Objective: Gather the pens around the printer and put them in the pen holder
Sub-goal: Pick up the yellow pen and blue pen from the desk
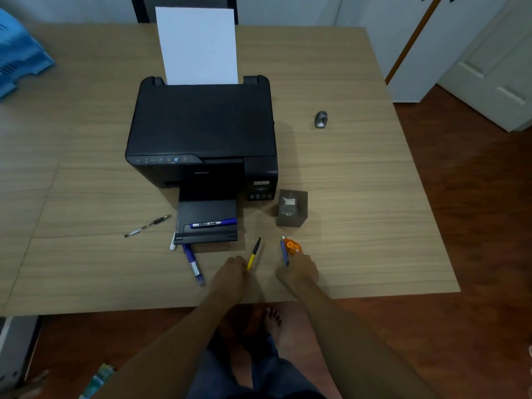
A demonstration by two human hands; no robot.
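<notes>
While both hands work the near edge of the desk [359, 174], a few details stay unclear. Left hand [233, 272] is closed around the near end of a yellow-and-black pen [254, 254], tip pointing far; whether the pen is lifted or resting on the desk, can't tell. Right hand [299, 272] is closed on a blue pen [284, 251], with an orange item [293, 246] right against it; whether the hand grips that too is hard to make out, as is what it is.

Pen holder [292, 208]: grey cube just right of the printer [201, 133] front corner, far side of the right hand. Inside shows something pale and a small round bit, not identifiable. No pens in it.

Printer output tray [207, 210] is extended and carries one blue marker [214, 223] lying crosswise. A white pen [173, 243] is mostly hidden under the tray's near-left corner. Second blue marker [193, 262] lies on the desk just near of that corner, left of the left hand. Black-and-clear pen [148, 225] lies further left, apart from the tray.

White paper sheet [198, 46] stands in the rear feed. Small grey object [321, 119] sits far right, too small to identify. Blue tray [17, 56] is cut off at the far-left frame edge.
</notes>
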